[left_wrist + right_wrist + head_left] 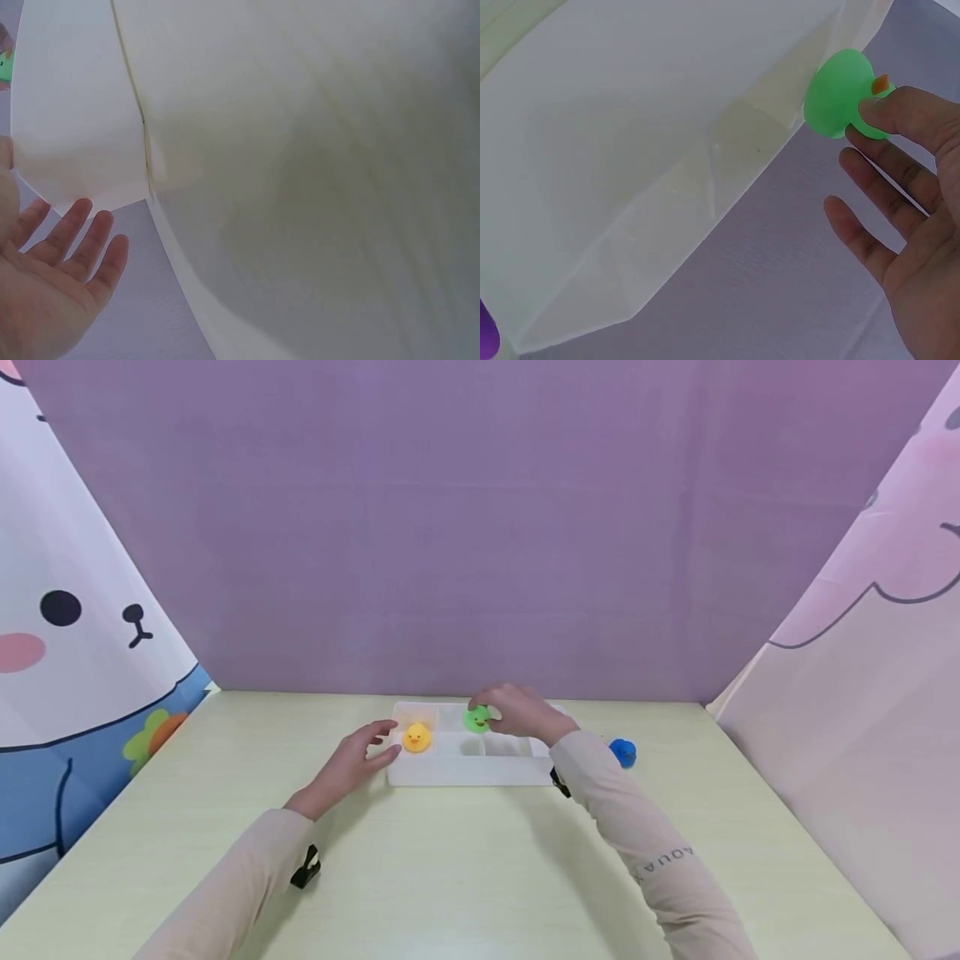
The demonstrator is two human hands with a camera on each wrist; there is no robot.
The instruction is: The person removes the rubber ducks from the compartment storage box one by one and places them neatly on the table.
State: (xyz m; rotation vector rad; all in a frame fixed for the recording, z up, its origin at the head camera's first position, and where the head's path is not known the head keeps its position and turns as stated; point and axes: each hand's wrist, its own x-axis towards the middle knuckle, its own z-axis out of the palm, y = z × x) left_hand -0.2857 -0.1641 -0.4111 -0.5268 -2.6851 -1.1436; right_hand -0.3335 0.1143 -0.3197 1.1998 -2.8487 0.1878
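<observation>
Left hand (354, 762): fingers spread, holding nothing, at the left end of the white tray (471, 771); contact with the tray cannot be told. Right hand (521, 712): thumb and fingertips pinching one green duck (477, 720). Handling, as judged: a light pinch suffices; the duck's broad base is best kept level and clear of the dividers, with the left hand ready to steady the tray. Position: green duck at the right fingertips, by the tray's back row, well apart from the left hand. Also listed: yellow duck (416, 738), in the tray's left end, just beside the left fingers; blue toy (624, 752), right of the tray, partly behind the right sleeve (645, 835).
</observation>
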